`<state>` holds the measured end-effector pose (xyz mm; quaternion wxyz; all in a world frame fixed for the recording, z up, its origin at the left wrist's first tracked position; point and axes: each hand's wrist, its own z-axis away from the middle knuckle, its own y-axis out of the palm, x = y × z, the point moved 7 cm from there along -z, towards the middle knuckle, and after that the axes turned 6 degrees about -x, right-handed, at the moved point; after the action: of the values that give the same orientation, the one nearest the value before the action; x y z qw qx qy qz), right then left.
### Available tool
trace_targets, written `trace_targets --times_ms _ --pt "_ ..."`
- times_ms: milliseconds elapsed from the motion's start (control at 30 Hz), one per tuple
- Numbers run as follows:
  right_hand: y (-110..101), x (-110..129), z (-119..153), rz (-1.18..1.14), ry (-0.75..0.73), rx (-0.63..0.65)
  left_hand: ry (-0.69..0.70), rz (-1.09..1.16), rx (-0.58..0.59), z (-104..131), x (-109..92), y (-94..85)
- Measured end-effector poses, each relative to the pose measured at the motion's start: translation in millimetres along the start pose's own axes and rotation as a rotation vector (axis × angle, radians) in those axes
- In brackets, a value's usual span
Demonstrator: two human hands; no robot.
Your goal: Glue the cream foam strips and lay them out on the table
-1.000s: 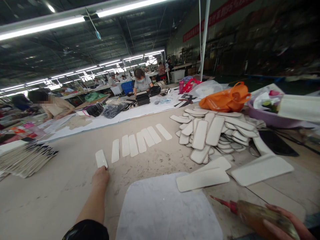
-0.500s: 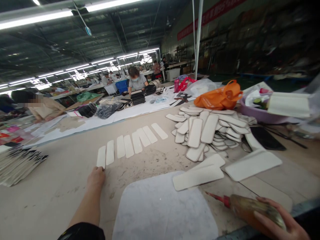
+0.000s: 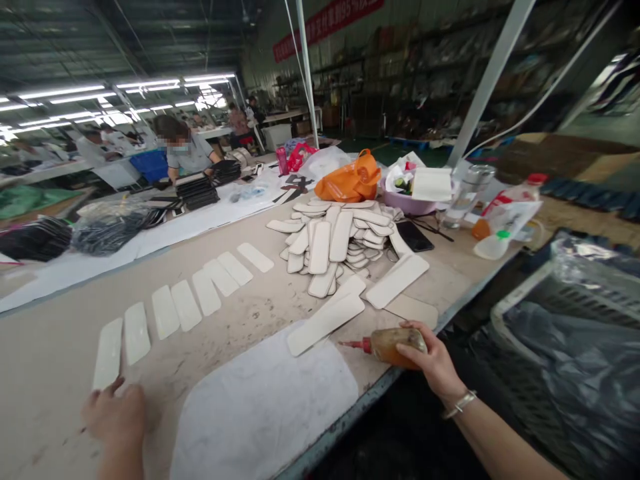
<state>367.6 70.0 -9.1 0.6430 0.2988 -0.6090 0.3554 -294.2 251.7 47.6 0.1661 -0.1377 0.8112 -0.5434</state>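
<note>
At the lower left, my left hand [image 3: 115, 410] touches the near end of a white strip [image 3: 108, 353], the leftmost in a slanting row of several white strips [image 3: 183, 305]; whether its fingers grip the strip is unclear. My right hand [image 3: 430, 360] is wrapped round a bottle of amber liquid [image 3: 395, 347], held on its side with its red nozzle pointing left. Larger white pieces [image 3: 327, 323] lie just beyond the nozzle. A translucent white sheet [image 3: 265, 400] is spread between my hands. Behind it rises a pile of dark-edged white pieces [image 3: 320, 247].
An orange bag [image 3: 350, 179], a purple basin [image 3: 410, 202] and a black phone [image 3: 414, 237] sit behind and beside the pile. Bottles [image 3: 470, 193] stand at the right. A grey crate [image 3: 530, 287] is beside the table edge. A person [image 3: 187, 147] works across the table.
The view has swung to the right, bringing the crate and bottles into sight. My left hand remains at the leftmost strip, and my right hand still holds the bottle.
</note>
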Motion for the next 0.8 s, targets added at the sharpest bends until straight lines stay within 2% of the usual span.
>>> trace_targets --times_ms 33,100,133,200,267,367,467,633,733,800 --pt "-1 0 0 -0.003 -0.002 0.004 -0.008 0.042 -0.046 14 -14 -3.9" --pt "-3 -1 1 -0.012 0.000 0.011 0.101 0.127 -0.008 47 -60 -0.9" --pt "-4 -1 1 -0.019 0.003 0.011 0.203 0.195 0.029 65 -89 1.8" --pt "-7 -2 2 -0.040 0.013 0.007 0.520 0.450 0.050 109 -155 -2.2" --pt "-11 -2 3 -0.067 0.024 -0.004 0.778 0.596 0.084 152 -210 -7.9" --pt "-18 -1 4 -0.105 0.025 -0.011 0.991 0.647 0.160 198 -264 -10.9" --pt "-26 0 7 -0.128 0.027 -0.005 1.080 0.603 0.193 217 -288 -9.4" --pt "-39 -1 8 -0.201 0.044 -0.018 1.159 0.548 0.165 219 -298 -7.7" --pt "-43 -1 6 -0.242 0.052 -0.018 1.175 0.557 0.140 218 -302 -16.2" --pt "-46 -1 4 -0.248 0.044 -0.023 1.142 0.551 0.096 219 -305 -28.4"
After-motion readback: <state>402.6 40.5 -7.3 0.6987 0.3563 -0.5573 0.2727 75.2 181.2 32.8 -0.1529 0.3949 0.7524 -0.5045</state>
